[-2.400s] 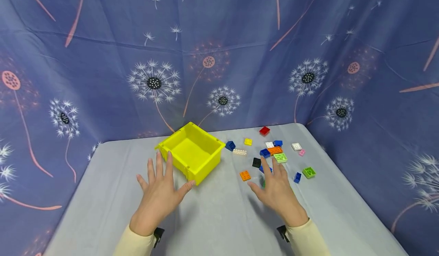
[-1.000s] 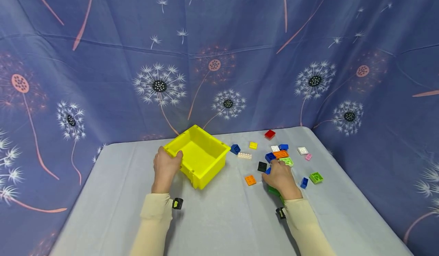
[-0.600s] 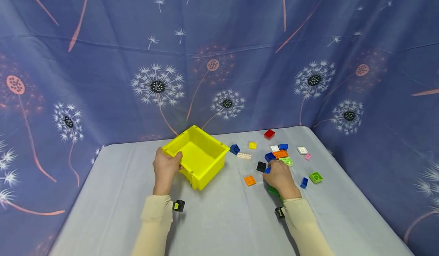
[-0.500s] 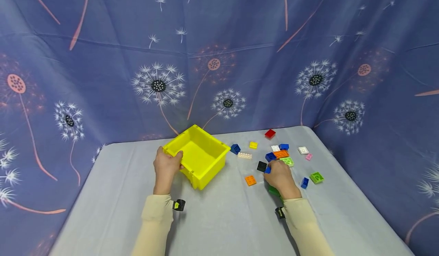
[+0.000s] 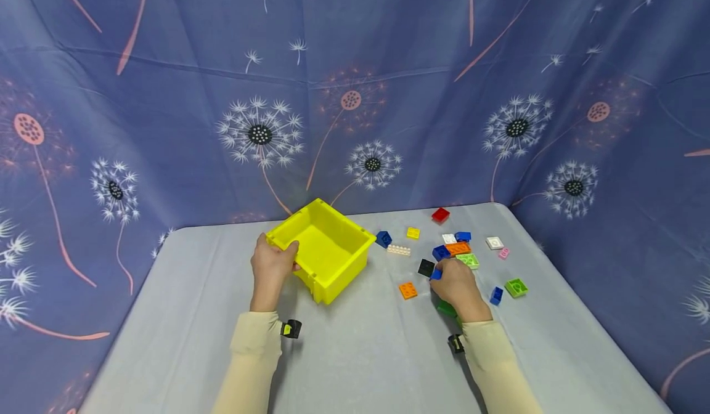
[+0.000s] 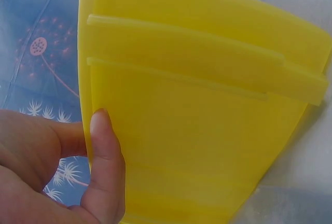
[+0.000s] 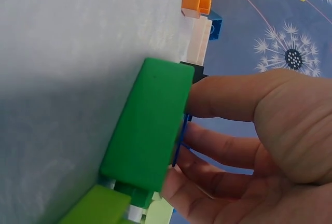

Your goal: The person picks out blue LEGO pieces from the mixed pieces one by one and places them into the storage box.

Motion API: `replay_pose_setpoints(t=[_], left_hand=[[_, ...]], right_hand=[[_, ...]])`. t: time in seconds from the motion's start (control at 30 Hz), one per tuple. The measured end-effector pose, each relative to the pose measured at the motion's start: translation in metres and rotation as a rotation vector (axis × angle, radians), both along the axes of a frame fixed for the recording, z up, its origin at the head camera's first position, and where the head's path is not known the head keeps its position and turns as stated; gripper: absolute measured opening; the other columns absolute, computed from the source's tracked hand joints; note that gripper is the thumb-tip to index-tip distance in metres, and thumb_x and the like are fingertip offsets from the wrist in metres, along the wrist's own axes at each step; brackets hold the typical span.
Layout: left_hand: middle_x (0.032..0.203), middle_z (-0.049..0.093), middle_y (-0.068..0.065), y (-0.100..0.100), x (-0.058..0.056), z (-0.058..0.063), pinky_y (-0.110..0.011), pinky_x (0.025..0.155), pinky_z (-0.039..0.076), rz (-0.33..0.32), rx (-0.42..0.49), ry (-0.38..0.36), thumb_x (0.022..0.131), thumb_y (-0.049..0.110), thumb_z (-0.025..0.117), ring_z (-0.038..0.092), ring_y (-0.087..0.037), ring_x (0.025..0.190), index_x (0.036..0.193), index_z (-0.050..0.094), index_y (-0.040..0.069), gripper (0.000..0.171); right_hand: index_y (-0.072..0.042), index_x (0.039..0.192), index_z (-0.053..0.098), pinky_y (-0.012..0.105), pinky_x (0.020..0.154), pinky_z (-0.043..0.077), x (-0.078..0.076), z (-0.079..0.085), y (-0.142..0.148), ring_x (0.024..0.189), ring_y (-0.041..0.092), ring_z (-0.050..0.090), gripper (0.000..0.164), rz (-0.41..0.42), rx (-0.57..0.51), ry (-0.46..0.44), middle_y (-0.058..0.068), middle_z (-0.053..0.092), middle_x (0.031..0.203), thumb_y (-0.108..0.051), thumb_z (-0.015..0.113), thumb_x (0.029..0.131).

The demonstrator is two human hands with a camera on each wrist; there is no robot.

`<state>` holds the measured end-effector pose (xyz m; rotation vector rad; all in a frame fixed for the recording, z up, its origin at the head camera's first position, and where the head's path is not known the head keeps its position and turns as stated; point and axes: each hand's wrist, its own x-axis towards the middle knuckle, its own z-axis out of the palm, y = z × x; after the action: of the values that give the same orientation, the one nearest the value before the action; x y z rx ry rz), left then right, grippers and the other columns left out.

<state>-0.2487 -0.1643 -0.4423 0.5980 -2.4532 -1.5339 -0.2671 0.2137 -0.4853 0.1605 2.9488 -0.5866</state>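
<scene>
An empty yellow bin (image 5: 345, 278) sits left of the bricks on the grey tablecloth. My left hand (image 5: 270, 272) grips its left rim, thumb on one face and fingers on the other; the left wrist view shows the bin's wall (image 6: 176, 130) close up beside that thumb. Low among the bricks, my right hand (image 5: 459, 288) pinches a blue brick (image 5: 436, 275), partly covered by the fingers. Beside the fingertips lies a black brick (image 5: 426, 267). A green brick (image 7: 148, 120) stands before the right hand in its wrist view, hiding part of the blue one.
Around the right hand lie an orange brick (image 5: 407, 290), a lime brick (image 5: 516, 288), a small blue brick (image 5: 496, 296) and several others. Farther back are a red brick (image 5: 440, 215) and a yellow one (image 5: 413, 233). A patterned blue curtain (image 5: 388, 93) stands behind the table.
Both hands were spread above the table at first. The left has since taken hold of the bin's rim, and the right has come down onto the blue brick. Little differs over the last second.
</scene>
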Motion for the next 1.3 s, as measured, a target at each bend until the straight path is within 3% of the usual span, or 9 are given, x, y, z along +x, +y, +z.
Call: replay_pose_setpoints(t=[0.17,0.33,0.43,0.57,0.8,1.1,1.3], left_hand=[[0.076,0.062,-0.010,0.000,0.000,0.002,-0.022,0.053,0.052,-0.011,0.011,-0.005,0.097,0.028,0.071,0.074,-0.034,0.066,0.162,0.012,-0.008,0.095],[0.076,0.061,-0.010,-0.001,0.001,0.002,-0.023,0.053,0.052,-0.012,0.004,-0.008,0.097,0.027,0.071,0.072,-0.029,0.059,0.162,0.013,-0.009,0.094],[0.076,0.062,-0.010,0.000,0.002,0.003,-0.023,0.053,0.051,-0.011,-0.006,-0.013,0.097,0.028,0.071,0.072,-0.032,0.062,0.162,0.013,-0.009,0.094],[0.073,0.062,-0.009,0.000,0.002,0.003,-0.022,0.053,0.051,-0.012,0.005,-0.007,0.097,0.027,0.071,0.073,-0.033,0.063,0.162,0.012,-0.009,0.095],[0.069,0.060,-0.007,0.000,0.003,0.003,-0.022,0.052,0.051,-0.024,0.020,0.001,0.098,0.025,0.070,0.064,-0.011,0.046,0.162,0.010,-0.009,0.095],[0.065,0.060,-0.005,-0.001,0.004,0.003,-0.025,0.052,0.050,-0.032,0.028,-0.016,0.098,0.027,0.070,0.066,-0.014,0.049,0.163,0.008,-0.007,0.096],[0.067,0.060,-0.005,0.000,0.003,0.003,-0.024,0.052,0.050,-0.027,0.025,-0.005,0.098,0.026,0.071,0.069,-0.018,0.052,0.162,0.009,-0.008,0.096]], right_hand=[[0.007,0.124,0.068,0.053,0.092,0.054,0.001,0.004,0.000,0.099,0.036,0.058,0.042,-0.018,-0.017,-0.008,0.026,0.064,0.124,-0.016,0.077,0.089],[0.006,0.127,0.067,0.055,0.094,0.054,0.002,0.009,-0.001,0.101,0.037,0.058,0.044,-0.043,-0.023,-0.022,0.027,0.063,0.129,-0.016,0.077,0.090],[0.006,0.128,0.067,0.055,0.093,0.055,0.004,0.012,-0.001,0.101,0.037,0.058,0.045,-0.045,-0.030,-0.019,0.027,0.063,0.129,-0.016,0.076,0.090],[0.005,0.128,0.067,0.054,0.089,0.055,0.006,0.016,-0.001,0.100,0.037,0.059,0.045,-0.033,-0.035,0.009,0.026,0.064,0.128,-0.017,0.076,0.090],[0.005,0.129,0.066,0.057,0.089,0.055,0.009,0.024,0.002,0.101,0.038,0.062,0.046,-0.007,-0.046,0.047,0.028,0.064,0.129,-0.017,0.076,0.089],[0.004,0.131,0.066,0.063,0.097,0.050,0.016,0.034,0.000,0.114,0.044,0.061,0.046,0.018,-0.079,0.102,0.029,0.063,0.132,-0.017,0.073,0.091],[0.005,0.127,0.068,0.061,0.097,0.051,0.019,0.044,-0.002,0.115,0.044,0.062,0.041,0.074,-0.090,0.211,0.028,0.067,0.126,-0.014,0.073,0.091]])
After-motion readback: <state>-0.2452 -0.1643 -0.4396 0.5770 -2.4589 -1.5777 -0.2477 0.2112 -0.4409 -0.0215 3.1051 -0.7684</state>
